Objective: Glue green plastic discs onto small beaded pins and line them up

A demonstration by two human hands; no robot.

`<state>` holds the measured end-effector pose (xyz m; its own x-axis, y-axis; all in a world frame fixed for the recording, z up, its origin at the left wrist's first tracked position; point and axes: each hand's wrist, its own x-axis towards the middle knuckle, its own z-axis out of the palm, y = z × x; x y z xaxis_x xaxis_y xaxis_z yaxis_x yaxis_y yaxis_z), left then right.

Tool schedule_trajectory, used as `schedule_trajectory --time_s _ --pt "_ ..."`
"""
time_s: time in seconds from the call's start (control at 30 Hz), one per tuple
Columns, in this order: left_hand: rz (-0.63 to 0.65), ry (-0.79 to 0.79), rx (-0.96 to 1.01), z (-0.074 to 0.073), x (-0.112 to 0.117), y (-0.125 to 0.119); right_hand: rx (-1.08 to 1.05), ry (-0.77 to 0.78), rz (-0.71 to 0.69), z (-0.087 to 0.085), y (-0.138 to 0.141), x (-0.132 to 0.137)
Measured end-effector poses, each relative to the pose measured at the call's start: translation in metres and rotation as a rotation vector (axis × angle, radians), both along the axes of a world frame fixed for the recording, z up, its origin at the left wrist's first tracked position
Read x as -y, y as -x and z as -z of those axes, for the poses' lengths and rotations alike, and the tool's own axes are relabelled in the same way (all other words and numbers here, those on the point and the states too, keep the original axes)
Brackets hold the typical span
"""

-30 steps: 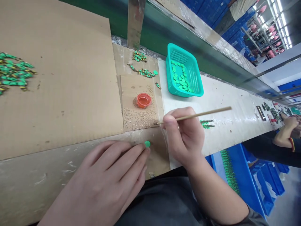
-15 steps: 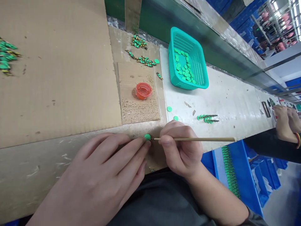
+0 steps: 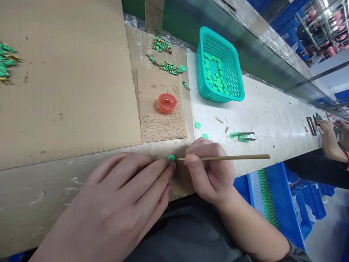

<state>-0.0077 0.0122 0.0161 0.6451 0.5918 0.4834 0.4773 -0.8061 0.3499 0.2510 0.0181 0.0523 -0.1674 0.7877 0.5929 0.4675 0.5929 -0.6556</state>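
My left hand lies flat on the bench with its fingers stretched out, and its fingertips press against a small green disc. My right hand is closed in a pinch on a thin wooden stick, which lies level with its tip touching the disc's right side. Two more green discs lie loose just beyond my right hand. A small orange cup of liquid stands on a speckled cardboard piece further back.
A teal basket holding several green discs stands at the back. Green and yellow finished pieces lie behind the cup and at the far left. Two green-tipped pins lie on the white surface. Another person's hands work at the right. Blue bins sit below.
My right hand has drawn the stick back from the speckled cardboard and down to the green disc at my left fingertips. The view has shifted slightly, and my left hand stayed put.
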Motion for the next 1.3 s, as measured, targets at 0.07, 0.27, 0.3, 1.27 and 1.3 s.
schedule_trajectory --time_s 0.07,0.27,0.3,1.27,1.3 --pt "-0.007 0.002 0.010 -0.001 0.000 -0.001 -0.044 0.014 0.014 0.001 0.001 0.001" --pt "-0.004 -0.028 0.018 -0.007 -0.003 -0.004 -0.289 0.042 0.147 0.005 -0.001 0.010" --pt "-0.002 -0.042 0.017 -0.009 -0.005 -0.005 -0.296 0.065 0.162 0.004 -0.002 0.011" --pt "-0.192 0.100 -0.064 -0.039 -0.012 0.014 0.131 -0.057 0.080 0.011 -0.016 0.053" --pt "-0.287 0.119 -0.084 -0.043 -0.022 0.031 0.104 -0.056 0.094 0.012 -0.016 0.053"
